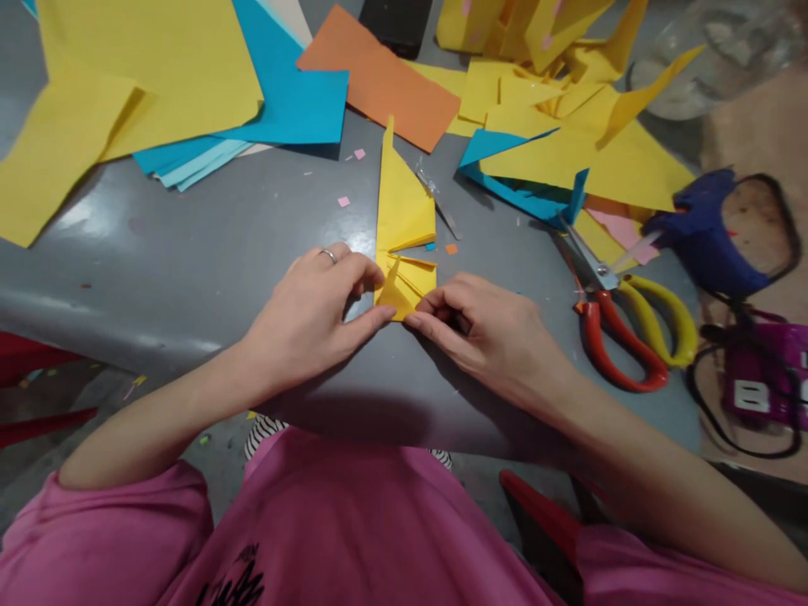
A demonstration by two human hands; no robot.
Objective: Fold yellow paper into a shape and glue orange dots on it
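A folded piece of yellow paper [404,206] lies on the grey table in front of me, with pleats and a cut gap on its right side. My left hand [325,303], a ring on one finger, pinches its lower left edge between thumb and fingers. At the lower right corner, my right hand [486,328] grips the same paper with thumb and curled fingers. Both thumbs meet near the paper's bottom edge. Just right of the paper lie tweezers [440,202] and tiny paper scraps.
Scissors [606,278] with red and yellow handles lie at right, near a blue glue gun [720,231]. Yellow sheets [151,67] and blue sheets [290,101] cover the back left. An orange sheet [382,80] and cut yellow pieces [568,143] lie farther back. A purple box [767,370] sits far right.
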